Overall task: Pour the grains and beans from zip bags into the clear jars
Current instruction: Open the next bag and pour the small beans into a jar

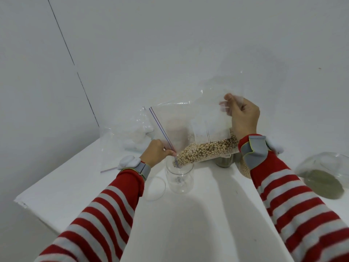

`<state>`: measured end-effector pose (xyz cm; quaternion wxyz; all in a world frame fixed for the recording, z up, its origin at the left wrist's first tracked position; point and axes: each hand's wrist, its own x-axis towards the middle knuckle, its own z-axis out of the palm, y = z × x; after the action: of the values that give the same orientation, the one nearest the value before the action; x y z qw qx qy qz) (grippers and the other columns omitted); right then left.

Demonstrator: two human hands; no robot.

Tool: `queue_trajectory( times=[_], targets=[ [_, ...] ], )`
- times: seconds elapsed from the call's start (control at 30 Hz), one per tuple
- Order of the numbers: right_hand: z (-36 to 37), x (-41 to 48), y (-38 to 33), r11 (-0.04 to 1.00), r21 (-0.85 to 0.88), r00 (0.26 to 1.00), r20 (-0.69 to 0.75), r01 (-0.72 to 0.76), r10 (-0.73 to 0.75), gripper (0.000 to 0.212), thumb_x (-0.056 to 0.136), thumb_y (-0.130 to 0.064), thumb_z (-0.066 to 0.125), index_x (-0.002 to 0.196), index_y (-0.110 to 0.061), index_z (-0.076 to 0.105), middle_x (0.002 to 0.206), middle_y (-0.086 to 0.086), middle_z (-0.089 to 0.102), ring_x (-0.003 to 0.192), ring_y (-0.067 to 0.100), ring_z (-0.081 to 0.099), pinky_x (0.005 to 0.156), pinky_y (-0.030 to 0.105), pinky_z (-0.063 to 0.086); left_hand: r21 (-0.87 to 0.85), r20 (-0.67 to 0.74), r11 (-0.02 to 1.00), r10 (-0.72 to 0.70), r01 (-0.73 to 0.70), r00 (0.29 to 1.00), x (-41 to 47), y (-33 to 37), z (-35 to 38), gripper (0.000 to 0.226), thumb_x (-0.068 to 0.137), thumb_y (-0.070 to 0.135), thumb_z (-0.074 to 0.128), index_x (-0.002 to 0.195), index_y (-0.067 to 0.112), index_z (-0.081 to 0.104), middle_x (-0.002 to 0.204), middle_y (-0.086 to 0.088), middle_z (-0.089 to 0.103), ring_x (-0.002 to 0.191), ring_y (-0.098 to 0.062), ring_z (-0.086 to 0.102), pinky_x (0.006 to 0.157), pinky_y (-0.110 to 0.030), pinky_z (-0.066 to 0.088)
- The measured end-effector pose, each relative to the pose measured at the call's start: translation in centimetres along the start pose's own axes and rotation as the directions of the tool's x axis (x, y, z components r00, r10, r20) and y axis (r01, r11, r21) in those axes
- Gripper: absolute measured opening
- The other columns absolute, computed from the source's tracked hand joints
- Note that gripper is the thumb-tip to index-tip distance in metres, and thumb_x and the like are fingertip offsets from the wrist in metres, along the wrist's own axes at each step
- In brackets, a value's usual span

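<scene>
I hold a clear zip bag [190, 121] tilted over an empty clear jar [180, 178] that stands upright on the white table [198, 214]. Black-eyed beans [207, 150] lie heaped along the bag's lower edge, reaching down to its open corner at the jar's mouth. My left hand [155, 153] pinches the zip edge at that low corner, just above the jar's rim. My right hand [243, 118] pinches the bag's raised bottom edge, up and to the right. The jar's clear lid [155, 189] lies flat on the table to the left of the jar.
Crumpled empty zip bags [132, 137] lie at the back left by the wall. Behind my right wrist stand a jar of dark grains [224, 160] and a jar of pale beans [244, 170], partly hidden. A jar of greenish grains [323, 174] sits far right.
</scene>
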<state>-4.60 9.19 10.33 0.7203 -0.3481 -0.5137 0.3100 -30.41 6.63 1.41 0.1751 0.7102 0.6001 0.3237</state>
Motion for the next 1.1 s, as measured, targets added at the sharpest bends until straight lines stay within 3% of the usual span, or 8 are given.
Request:
queue_trajectory(
  times=[0.17,0.33,0.5,0.67,0.77,0.9,1.0,1.1],
  targets=[
    [0.7,0.0,0.4,1.0,-0.008,1.0,0.029,-0.005,0.005,0.016,0.096,-0.019,0.064,0.094,-0.006,0.074,0.08,0.006,0.072,0.077,0.012,0.072,0.067,0.023,0.057,-0.034,-0.001,0.997,-0.07,0.07,0.998,-0.1,-0.2,0.8,0.018,0.065,0.02,0.088,0.078,0.009,0.08,0.079,-0.017,0.073,0.081,-0.033,0.064,0.072,-0.04,0.049],
    [1.0,0.3,0.1,1.0,-0.016,0.999,0.049,0.007,-0.006,0.021,0.094,-0.019,0.066,0.101,-0.001,0.074,0.078,0.002,0.072,0.078,0.015,0.072,0.07,0.028,0.059,-0.069,-0.034,0.996,-0.055,0.052,0.998,-0.2,-0.2,1.3,0.014,0.07,0.015,0.084,0.081,0.007,0.079,0.08,-0.008,0.074,0.072,-0.014,0.063,0.062,-0.011,0.043],
    [0.7,0.5,0.6,0.981,-0.17,0.995,0.056,0.096,-0.087,0.013,0.095,-0.035,0.062,0.091,-0.029,0.074,0.08,-0.008,0.074,0.08,0.016,0.072,0.079,0.046,0.059,-0.118,-0.055,0.992,-0.06,0.053,0.997,-0.2,-0.1,0.9,0.012,0.073,0.014,0.083,0.082,0.007,0.079,0.074,-0.007,0.072,0.065,-0.006,0.059,0.058,-0.008,0.041],
    [0.7,0.3,1.2,0.718,-0.58,0.904,0.08,0.385,-0.421,0.033,0.099,-0.039,0.042,0.091,-0.018,0.066,0.073,-0.005,0.067,0.064,0.02,0.062,0.057,0.031,0.047,-0.158,-0.017,0.985,-0.069,0.066,0.997,0.1,0.2,0.9,0.012,0.074,0.01,0.082,0.082,0.003,0.077,0.071,0.005,0.068,0.062,0.012,0.058,0.062,-0.004,0.042],
    [0.9,0.3,1.3,0.639,-0.676,0.905,0.101,0.367,-0.413,0.054,0.099,-0.05,0.029,0.097,-0.007,0.063,0.058,0.005,0.053,0.052,0.026,0.051,0.05,0.034,0.04,-0.168,-0.024,0.983,-0.082,0.077,0.996,0.3,0.1,0.9,0.01,0.073,0.009,0.082,0.08,0.004,0.077,0.073,0.002,0.069,0.063,0.012,0.059,0.064,-0.004,0.043],
    [1.4,0.5,1.1,0.806,-0.538,0.966,0.072,0.247,-0.248,0.045,0.104,-0.042,0.035,0.1,-0.002,0.056,0.056,-0.005,0.041,0.049,0.014,0.042,0.053,0.031,0.037,-0.139,-0.035,0.987,-0.083,0.078,0.996,0.4,0.2,1.2,0.011,0.074,0.01,0.082,0.081,0.004,0.077,0.078,-0.004,0.071,0.068,0.003,0.06,0.065,-0.008,0.045],
    [1.6,1.1,0.2,0.898,-0.415,0.99,0.062,0.144,-0.13,0.04,0.104,-0.041,0.043,0.082,-0.008,0.054,0.06,-0.01,0.04,0.05,0.0,0.04,0.055,0.019,0.033,-0.124,-0.024,0.989,-0.087,0.084,0.996,0.3,0.0,1.5,0.012,0.075,0.011,0.081,0.082,0.002,0.076,0.077,-0.003,0.07,0.069,-0.001,0.06,0.064,-0.008,0.044],
    [1.4,2.1,-0.4,0.956,-0.293,1.0,0.015,-0.019,0.024,0.042,0.097,-0.047,0.053,0.071,-0.014,0.052,0.059,-0.008,0.035,0.051,0.003,0.034,0.053,0.019,0.03,-0.12,-0.031,0.988,-0.099,0.095,0.995,0.2,-0.4,1.6,0.012,0.077,0.013,0.08,0.082,0.003,0.076,0.069,0.002,0.065,0.066,-0.005,0.055,0.059,-0.005,0.039]
  ],
)
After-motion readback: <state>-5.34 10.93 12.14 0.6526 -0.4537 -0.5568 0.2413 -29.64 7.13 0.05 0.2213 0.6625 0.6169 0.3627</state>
